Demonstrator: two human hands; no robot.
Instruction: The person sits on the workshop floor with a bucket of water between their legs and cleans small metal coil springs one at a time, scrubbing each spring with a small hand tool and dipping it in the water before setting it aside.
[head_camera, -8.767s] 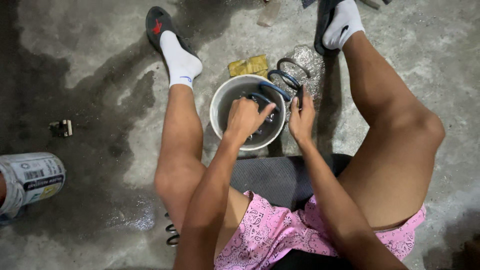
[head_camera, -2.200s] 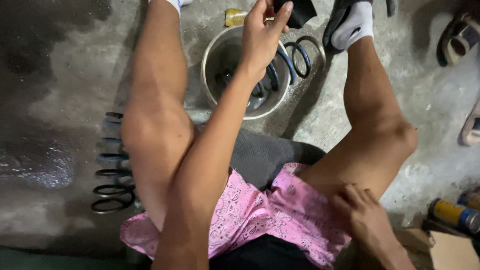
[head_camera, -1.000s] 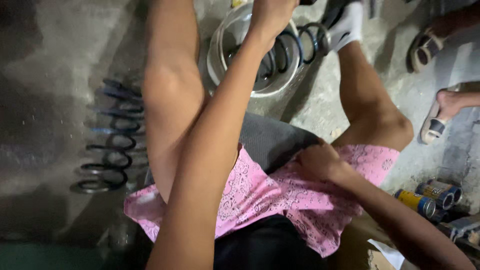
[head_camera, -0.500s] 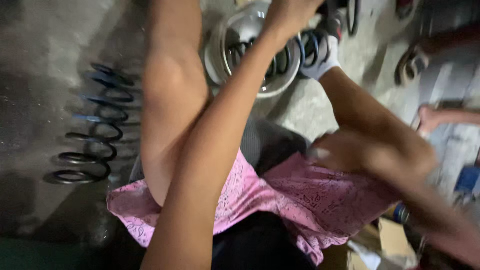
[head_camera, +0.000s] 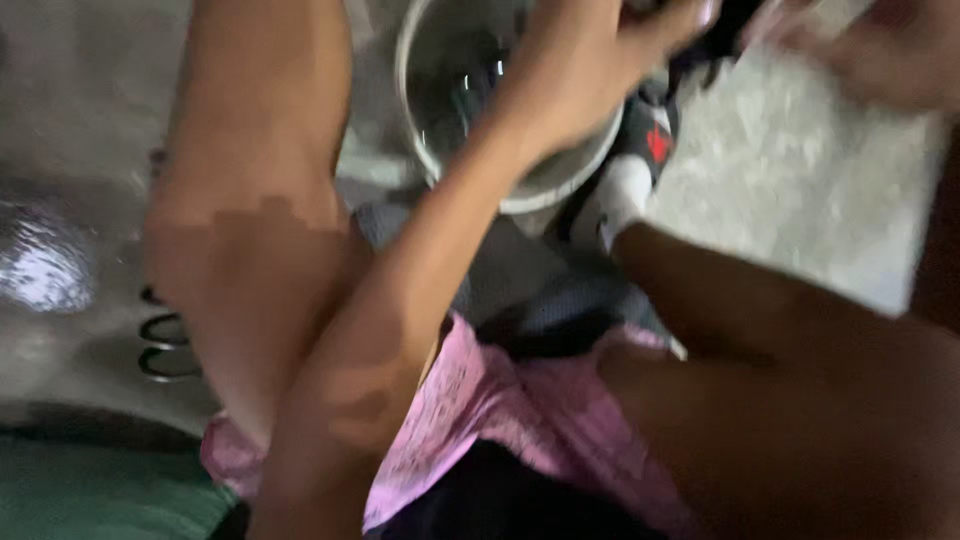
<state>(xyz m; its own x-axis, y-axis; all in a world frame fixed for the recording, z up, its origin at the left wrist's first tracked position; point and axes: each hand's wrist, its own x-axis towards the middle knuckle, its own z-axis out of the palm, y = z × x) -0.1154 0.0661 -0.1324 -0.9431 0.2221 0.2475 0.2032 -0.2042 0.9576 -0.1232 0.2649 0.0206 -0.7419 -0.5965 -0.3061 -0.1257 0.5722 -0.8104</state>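
My left hand reaches over the white bucket that stands on the floor between my legs. Its fingers are spread near something dark at the top edge, too blurred to name. My right hand is a blur at the top right, just right of the left hand. Whether it holds anything cannot be made out. Dark ring shapes show inside the bucket.
My foot in a white sock and dark shoe rests against the bucket's right side. Black spring coils lie on the wet concrete floor at the left, beside my left knee. Pink shorts and a dark seat fill the lower middle.
My right hand has risen from my hip to the top right, beside the left hand. The right foot now sits close against the bucket. The view has shifted and blurred.
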